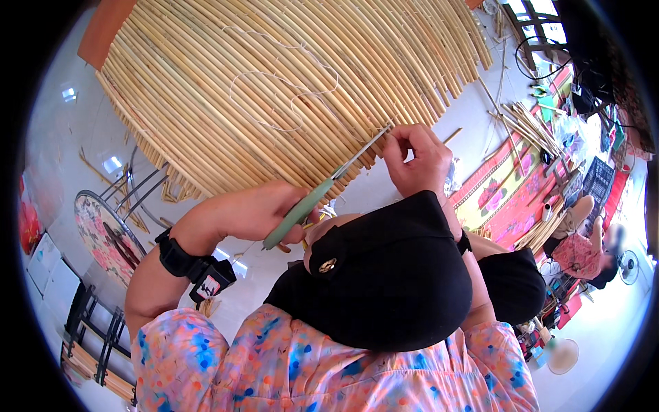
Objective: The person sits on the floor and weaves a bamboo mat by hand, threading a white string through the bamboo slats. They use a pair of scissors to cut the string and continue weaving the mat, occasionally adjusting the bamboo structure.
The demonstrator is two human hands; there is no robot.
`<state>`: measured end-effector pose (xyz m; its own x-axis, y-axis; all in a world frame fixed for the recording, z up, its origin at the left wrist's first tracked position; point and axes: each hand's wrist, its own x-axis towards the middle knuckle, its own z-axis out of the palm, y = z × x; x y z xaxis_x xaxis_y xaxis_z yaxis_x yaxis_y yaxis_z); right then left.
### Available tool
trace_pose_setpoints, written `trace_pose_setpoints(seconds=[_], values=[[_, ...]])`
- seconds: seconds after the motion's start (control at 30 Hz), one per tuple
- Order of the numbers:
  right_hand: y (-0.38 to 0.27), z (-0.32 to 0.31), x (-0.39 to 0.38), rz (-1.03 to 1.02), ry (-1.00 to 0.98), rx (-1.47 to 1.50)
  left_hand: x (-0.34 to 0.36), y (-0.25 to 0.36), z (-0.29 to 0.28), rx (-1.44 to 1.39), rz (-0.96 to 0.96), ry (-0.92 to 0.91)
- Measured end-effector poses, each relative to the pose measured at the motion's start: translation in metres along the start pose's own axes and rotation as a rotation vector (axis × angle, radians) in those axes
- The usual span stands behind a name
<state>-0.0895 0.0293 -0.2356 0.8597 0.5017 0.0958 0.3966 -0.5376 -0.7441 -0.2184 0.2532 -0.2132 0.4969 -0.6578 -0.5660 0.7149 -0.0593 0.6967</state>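
Note:
My left hand [281,213] is wrapped round the green handles of a pair of scissors [307,211]. Their blades point up and right, and the tips reach the near edge of a mat of slender tan sticks [261,103]. Right beside those tips, my right hand [420,159] has thumb and fingers closed at the stick ends. What it pinches is too small to make out. A loose white thread [336,81] lies in curls across the mat, and short rows of white stitching show between the sticks.
A round stool with a floral top [103,230] stands at left. To the right, a red and yellow floral mat [491,199] carries piles of loose sticks [527,123]. Another person [578,254] sits far right, near a fan [628,266]. My black-clad legs [384,275] lie below my hands.

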Motion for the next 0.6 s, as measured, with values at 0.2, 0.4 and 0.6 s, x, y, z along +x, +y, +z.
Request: trace_pose_setpoints(seconds=[0.2,0.4,0.6], values=[[0.035,-0.033,-0.002,0.145,0.256,0.111,-0.036,0.028,0.01,0.113,0.1,0.137],[0.081,-0.081,0.006,0.669,0.328,0.003,-0.109,0.012,0.032,-0.107,0.215,0.845],[0.136,-0.088,-0.032,0.319,0.192,-0.575,-0.22,-0.057,0.018,0.116,-0.029,1.547]])
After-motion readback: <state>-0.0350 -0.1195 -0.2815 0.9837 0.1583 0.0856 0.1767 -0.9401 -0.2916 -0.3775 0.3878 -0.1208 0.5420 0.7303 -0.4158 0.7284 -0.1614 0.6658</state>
